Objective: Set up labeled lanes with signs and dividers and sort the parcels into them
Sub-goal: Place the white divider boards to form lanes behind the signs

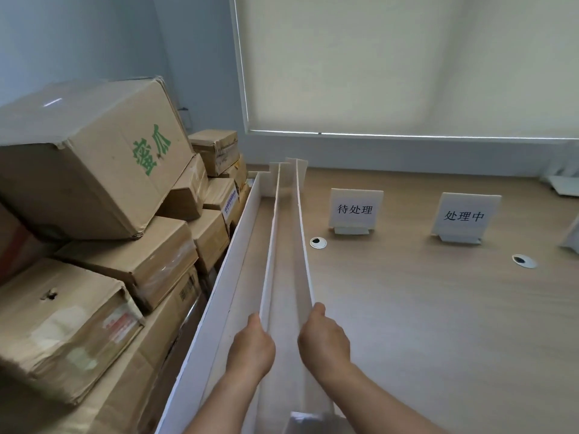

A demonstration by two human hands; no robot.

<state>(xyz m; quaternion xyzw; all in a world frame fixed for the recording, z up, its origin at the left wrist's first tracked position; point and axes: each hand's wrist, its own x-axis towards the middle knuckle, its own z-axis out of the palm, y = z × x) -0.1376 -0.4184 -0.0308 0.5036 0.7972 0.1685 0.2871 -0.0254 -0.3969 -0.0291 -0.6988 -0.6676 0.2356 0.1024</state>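
Three long white divider boards stand on edge along the left side of the wooden table. My left hand grips the near end of the middle divider. My right hand grips the near end of the right divider. The leftmost divider stands against the parcels. Two white signs with black Chinese characters stand on the table: one sign near the dividers, the other sign further right. Cardboard parcels are stacked left of the table.
A white roller blind covers the window behind the table. Two round cable holes sit in the tabletop. Part of a third white object shows at the right edge, and white items lie at the back right.
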